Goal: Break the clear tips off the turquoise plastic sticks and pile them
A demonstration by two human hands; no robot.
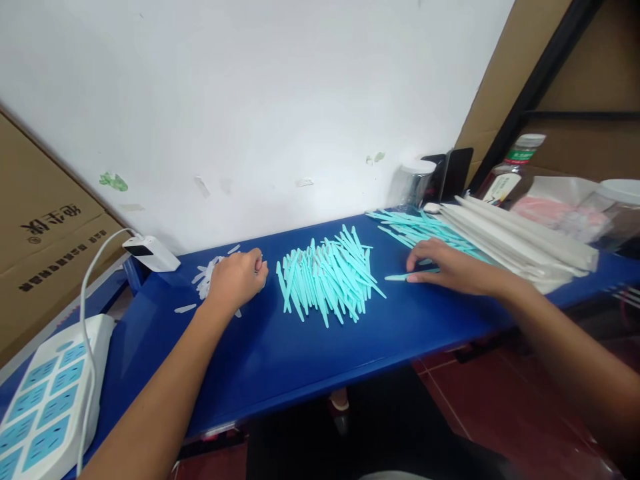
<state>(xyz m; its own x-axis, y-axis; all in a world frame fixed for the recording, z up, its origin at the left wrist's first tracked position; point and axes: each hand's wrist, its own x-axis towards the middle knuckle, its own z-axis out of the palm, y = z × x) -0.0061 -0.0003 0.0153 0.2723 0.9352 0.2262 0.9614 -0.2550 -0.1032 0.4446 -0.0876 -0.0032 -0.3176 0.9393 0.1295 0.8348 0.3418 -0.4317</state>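
Note:
My left hand [239,275] is closed over the left part of the table, its fingers curled inward. A pale edge shows at its fingertips, too small to name. Partly behind that hand lies a loose pile of small translucent white plastic pieces [204,277]. On the right, my right hand [440,265] has thumb and fingers around a slim turquoise plastic stick [397,277] with a tapered end, low over the table. A large heap of similar turquoise sticks [325,277] lies between my hands. More turquoise sticks [415,227] are spread behind my right hand.
The blue table [280,360] meets a white wall. At right lie stacked white plastic sleeves [510,240], with a lidded jar [416,183] and a bottle [513,170] behind. A power strip [55,393] and a white device [151,253] with a cable stand at left.

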